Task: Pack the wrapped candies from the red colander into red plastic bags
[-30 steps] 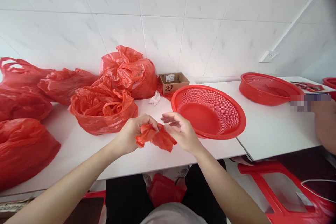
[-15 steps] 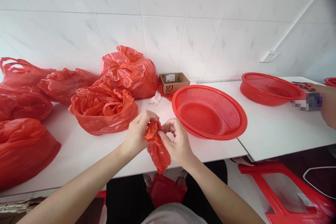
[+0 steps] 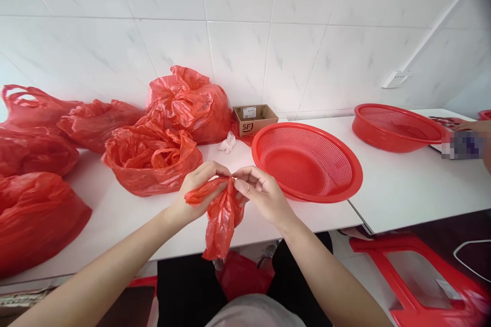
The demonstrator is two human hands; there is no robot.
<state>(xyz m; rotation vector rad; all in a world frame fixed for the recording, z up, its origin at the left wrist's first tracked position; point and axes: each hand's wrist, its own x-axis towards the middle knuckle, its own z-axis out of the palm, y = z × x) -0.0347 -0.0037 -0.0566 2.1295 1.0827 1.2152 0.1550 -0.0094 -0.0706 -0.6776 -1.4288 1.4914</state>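
Note:
Both my hands hold one small red plastic bag above the front edge of the white table. My left hand is closed on it, with a strip of the plastic lying across its fingers. My right hand pinches the gathered top, its fingertips close to those of the left. The bag's lower part hangs loose and crumpled below; any contents cannot be made out. Just behind my right hand stands a red plastic colander. Behind my left hand sits an open red plastic bag stuffed with more red plastic.
Several full red bags line the left side. An open cardboard box and a crumpled white tissue lie near the wall. Another red colander and a person's hand are at the right. A red stool stands below.
The small bag has turned and spread out between my hands; a strip now crosses my left fingers. My fingertips have come together at its top. The person's hand at the right has shifted outward.

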